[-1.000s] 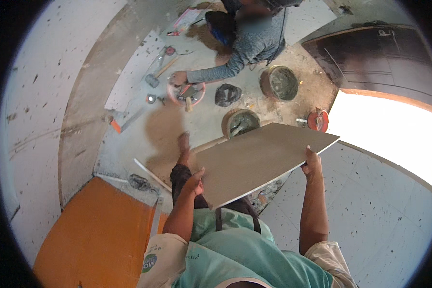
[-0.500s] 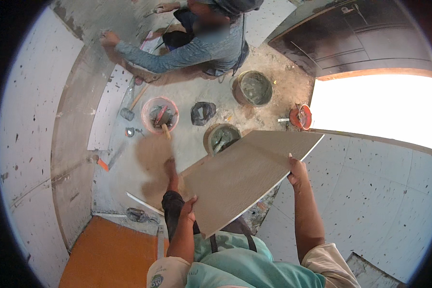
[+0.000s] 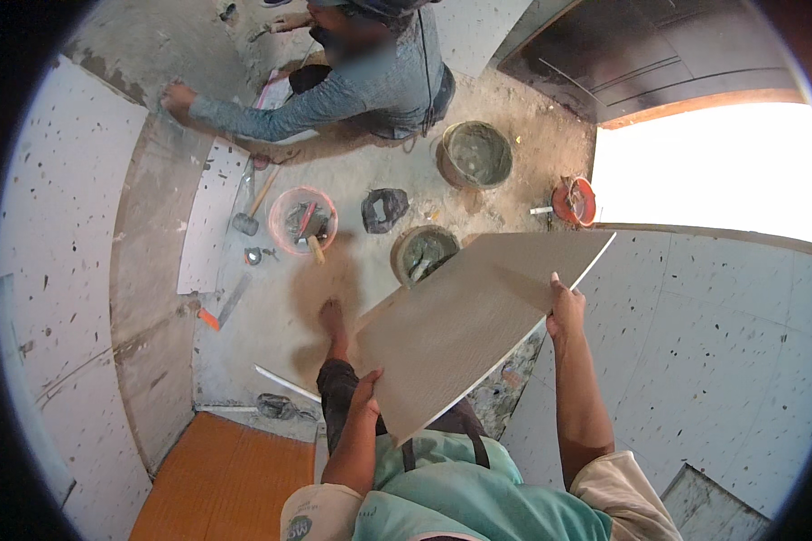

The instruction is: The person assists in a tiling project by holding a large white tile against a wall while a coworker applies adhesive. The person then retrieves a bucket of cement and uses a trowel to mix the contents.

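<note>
A large rectangular tile (image 3: 465, 329), grey-brown on its upper face with a pale edge, is held slanting in front of my body. My left hand (image 3: 366, 395) grips its near left corner, thumb on top. My right hand (image 3: 565, 309) holds the right edge, thumb on the upper face; the fingers underneath are mostly hidden. Just beyond the tile stands a bucket of wet grey mortar (image 3: 431, 248), partly covered by it.
A co-worker (image 3: 370, 86) crouches ahead by the left wall. On the floor lie a mallet (image 3: 245, 223), an orange-handled tool (image 3: 209, 319) and a black bag (image 3: 384, 209). A pink bucket (image 3: 280, 236), a larger mortar bucket (image 3: 451, 167) and a red bucket (image 3: 585, 203) stand there.
My view has shifted slightly, so the floor things at left sit further right in the picture. Both hands keep their hold on the tile. The co-worker's near arm still reaches to the wall.
</note>
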`<state>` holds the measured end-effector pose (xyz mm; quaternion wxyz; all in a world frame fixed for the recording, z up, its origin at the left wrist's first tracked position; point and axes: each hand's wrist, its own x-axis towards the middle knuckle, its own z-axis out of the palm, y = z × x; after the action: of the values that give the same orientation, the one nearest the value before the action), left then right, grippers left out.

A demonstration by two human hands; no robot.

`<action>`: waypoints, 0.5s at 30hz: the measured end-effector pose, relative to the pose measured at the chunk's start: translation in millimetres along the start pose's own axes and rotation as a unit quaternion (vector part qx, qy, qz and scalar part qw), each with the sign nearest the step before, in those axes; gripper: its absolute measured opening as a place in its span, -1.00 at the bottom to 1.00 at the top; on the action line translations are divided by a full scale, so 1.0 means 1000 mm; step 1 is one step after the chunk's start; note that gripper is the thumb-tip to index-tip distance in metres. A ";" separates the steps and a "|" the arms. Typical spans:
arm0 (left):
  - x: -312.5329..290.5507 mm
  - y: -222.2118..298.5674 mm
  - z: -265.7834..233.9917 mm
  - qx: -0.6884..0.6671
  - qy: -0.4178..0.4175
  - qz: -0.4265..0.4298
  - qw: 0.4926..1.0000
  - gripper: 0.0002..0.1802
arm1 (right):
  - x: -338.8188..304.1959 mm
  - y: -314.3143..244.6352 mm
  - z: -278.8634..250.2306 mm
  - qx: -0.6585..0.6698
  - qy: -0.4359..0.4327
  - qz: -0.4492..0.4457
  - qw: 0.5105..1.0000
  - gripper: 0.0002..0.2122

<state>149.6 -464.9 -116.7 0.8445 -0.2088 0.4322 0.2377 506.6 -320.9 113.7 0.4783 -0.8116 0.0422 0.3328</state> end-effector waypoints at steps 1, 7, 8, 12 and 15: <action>0.003 -0.003 0.000 0.003 0.007 0.001 1.000 -0.27 | 0.003 0.004 -0.002 0.009 0.000 -0.012 1.000 -0.67; 0.009 -0.005 -0.005 0.029 0.097 -0.024 0.995 -0.43 | -0.002 0.039 0.002 0.008 0.013 -0.064 0.998 -0.66; 0.008 -0.004 -0.005 0.039 0.120 -0.030 0.992 -0.44 | -0.004 0.038 0.003 -0.019 0.021 -0.067 0.997 -0.66; -0.002 0.004 -0.004 0.070 0.090 -0.022 0.993 -0.46 | -0.018 0.032 0.009 -0.111 0.050 -0.070 0.990 -0.65; 0.006 0.011 -0.017 0.087 0.053 -0.056 0.993 -0.29 | -0.032 0.029 0.020 -0.115 0.058 -0.069 0.989 -0.66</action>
<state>135.2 -464.2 -132.5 0.8473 -0.1706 0.4830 0.1402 460.8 -328.7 104.6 0.3999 -0.8804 -0.0248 0.2536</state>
